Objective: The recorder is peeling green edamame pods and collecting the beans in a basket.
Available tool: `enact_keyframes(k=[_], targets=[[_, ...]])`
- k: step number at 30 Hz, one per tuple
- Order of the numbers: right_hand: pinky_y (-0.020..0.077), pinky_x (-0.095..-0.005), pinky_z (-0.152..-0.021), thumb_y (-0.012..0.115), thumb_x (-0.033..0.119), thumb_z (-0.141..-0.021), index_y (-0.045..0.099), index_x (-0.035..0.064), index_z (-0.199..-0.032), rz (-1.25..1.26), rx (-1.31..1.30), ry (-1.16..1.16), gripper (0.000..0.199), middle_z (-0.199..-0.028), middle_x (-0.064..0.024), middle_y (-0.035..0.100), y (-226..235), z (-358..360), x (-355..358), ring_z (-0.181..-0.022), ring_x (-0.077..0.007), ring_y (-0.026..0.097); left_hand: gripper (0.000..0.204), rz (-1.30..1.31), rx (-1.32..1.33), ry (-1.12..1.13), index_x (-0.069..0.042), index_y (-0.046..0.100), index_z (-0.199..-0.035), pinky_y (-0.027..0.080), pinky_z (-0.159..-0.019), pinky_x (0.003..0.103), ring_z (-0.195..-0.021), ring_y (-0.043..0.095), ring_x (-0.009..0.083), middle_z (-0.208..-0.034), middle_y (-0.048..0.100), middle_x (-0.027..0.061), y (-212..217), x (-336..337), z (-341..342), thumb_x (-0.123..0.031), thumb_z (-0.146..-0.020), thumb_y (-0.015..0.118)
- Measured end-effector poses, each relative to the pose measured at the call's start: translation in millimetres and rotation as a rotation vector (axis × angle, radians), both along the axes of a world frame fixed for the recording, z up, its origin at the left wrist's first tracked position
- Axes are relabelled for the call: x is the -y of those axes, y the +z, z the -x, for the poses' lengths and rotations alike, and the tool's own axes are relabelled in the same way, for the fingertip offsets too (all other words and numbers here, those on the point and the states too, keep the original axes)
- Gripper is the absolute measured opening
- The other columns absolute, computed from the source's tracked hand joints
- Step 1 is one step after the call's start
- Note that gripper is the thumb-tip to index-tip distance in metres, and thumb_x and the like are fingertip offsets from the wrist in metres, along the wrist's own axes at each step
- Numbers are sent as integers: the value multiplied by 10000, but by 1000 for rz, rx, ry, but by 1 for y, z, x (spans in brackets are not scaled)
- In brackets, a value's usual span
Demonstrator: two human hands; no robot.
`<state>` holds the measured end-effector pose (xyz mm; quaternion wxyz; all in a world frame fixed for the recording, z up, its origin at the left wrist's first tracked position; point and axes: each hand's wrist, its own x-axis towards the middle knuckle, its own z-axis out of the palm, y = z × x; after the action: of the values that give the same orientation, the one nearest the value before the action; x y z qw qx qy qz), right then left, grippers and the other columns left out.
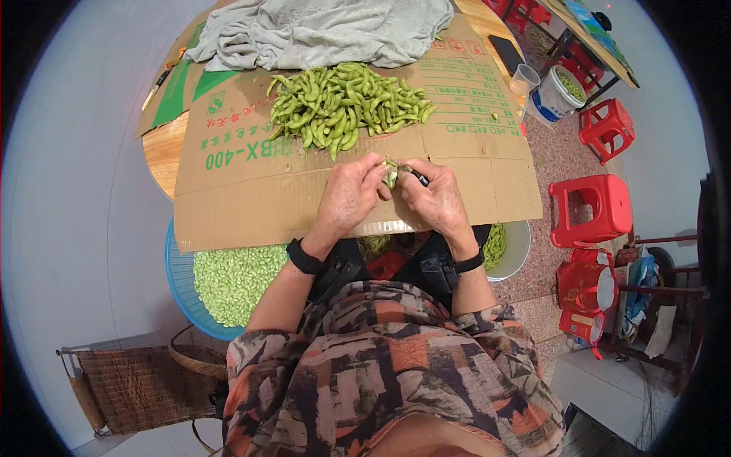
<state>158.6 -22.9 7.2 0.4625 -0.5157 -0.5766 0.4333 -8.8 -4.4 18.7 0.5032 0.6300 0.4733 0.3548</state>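
Observation:
Over the near part of a flattened cardboard sheet (274, 190), both hands meet. My left hand (352, 190) pinches a soybean pod (391, 177) that looks partly opened, with pale green inside. Beside it, my right hand (435, 196) is closed on a small tool with a black handle (417, 177); its working end is hidden by the fingers and pod. A heap of green soybean pods (343, 103) lies on the cardboard just beyond my hands. Down to the left, a blue basket (180, 286) holds many shelled green beans (237, 278).
A grey cloth (320, 34) lies behind the heap. At my right knee a pale basin (520, 251) holds green pods or husks. A white bucket (560, 95), red stools (590, 209) and a red bag (585, 286) stand on the right; a woven chair (145, 388) is lower left.

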Motion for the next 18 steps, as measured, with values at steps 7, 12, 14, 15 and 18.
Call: enact_keyframes(k=[7, 12, 14, 15, 18], targets=[[484, -405, -631, 553, 17, -809, 654, -19, -967, -334, 255, -189, 190, -803, -209, 617, 4, 21, 6, -741, -371, 615, 268, 371, 644, 72, 17, 558, -1172, 413, -489, 194, -556, 515, 70, -735, 574, 23, -17, 3, -13, -151, -992, 450], [476, -429, -622, 555, -47, -783, 617, -33, -1027, -511, 363, -236, 252, -802, -209, 554, 0, 31, 12, -718, -379, 579, 255, 369, 796, 108, -5, 578, -1157, 354, -475, 173, -538, 419, 26, -687, 486, -40, -18, 7, -17, -143, -982, 453], [479, -424, -631, 557, -51, -786, 602, -47, -1039, -490, 443, -229, 257, -837, -206, 542, 1, 34, 13, -742, -373, 575, 248, 306, 825, 79, -7, 588, -1141, 346, -484, 161, -551, 414, 10, -699, 492, -47, -23, 7, -18, -132, -979, 447], [479, -424, -631, 557, -51, -786, 602, -47, -1039, -495, 442, -228, 257, -837, -206, 542, 0, 36, 13, -742, -373, 575, 244, 310, 837, 99, 1, 593, -1121, 364, -496, 161, -577, 428, 9, -739, 516, -40, -25, 6, -18, -117, -976, 437], [482, -421, -645, 565, -42, -792, 583, -56, -1063, -524, 470, -242, 272, -876, -208, 527, -3, 37, 10, -760, -370, 570, 241, 357, 867, 219, 7, 596, -1106, 395, -532, 166, -617, 448, 13, -793, 535, -31, -14, 8, -31, -92, -967, 425]])
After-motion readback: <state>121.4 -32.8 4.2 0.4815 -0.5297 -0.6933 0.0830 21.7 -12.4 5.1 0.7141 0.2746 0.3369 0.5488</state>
